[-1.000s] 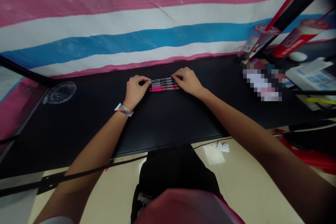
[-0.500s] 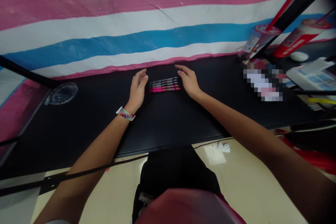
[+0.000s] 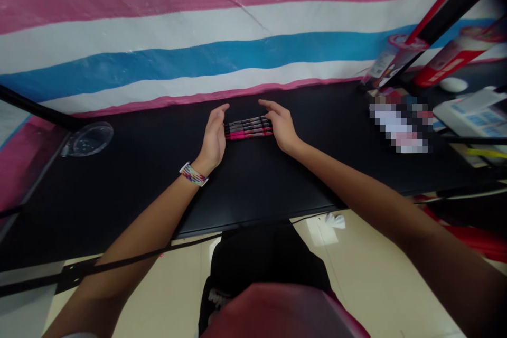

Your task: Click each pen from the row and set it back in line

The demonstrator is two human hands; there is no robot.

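Observation:
Several pens [image 3: 249, 128] lie side by side in a neat row on the black table, their lengths running left to right. Most have dark or grey barrels; the nearest ones show pink and red. My left hand [image 3: 214, 136] stands on edge at their left ends, palm facing in and fingers stretched forward, the palm against or very close to the tips. At the right ends is my right hand [image 3: 282, 125], fingers extended and curved a little, its thumb side touching or just by the pens. Neither hand grips anything. A multicoloured woven band circles my left wrist.
A clear plastic lid [image 3: 87, 139] lies at the table's left. On the right stand a clear cup [image 3: 396, 60] with a red straw and a red-and-white cup [image 3: 451, 60], near a white mouse [image 3: 453, 84]. A striped sheet [image 3: 222, 63] hangs behind the black table [image 3: 253, 179].
Both hands have moved inward, closing on the ends of the pen row from left and right. The pens stay lined up in about the same place. The view has shifted slightly.

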